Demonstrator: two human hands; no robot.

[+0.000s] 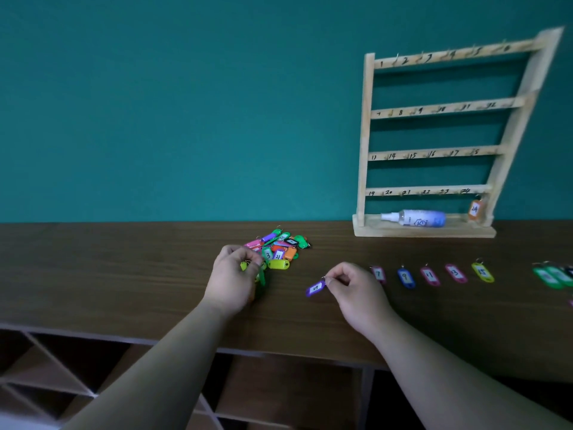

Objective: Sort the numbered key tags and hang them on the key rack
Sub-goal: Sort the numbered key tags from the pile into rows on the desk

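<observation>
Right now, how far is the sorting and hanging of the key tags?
Early stage. Done: one orange tag 24 hangs on the key rack, and a row of tags lies sorted on the table. In hand: the right hand pinches a purple tag by its ring; the left hand holds tags at the pile. Left: the pile, and nearly every hook.

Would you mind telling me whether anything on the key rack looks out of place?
Yes: a spray bottle lies on its side on the base of the key rack, which holds only one tag, orange tag 24.
</observation>
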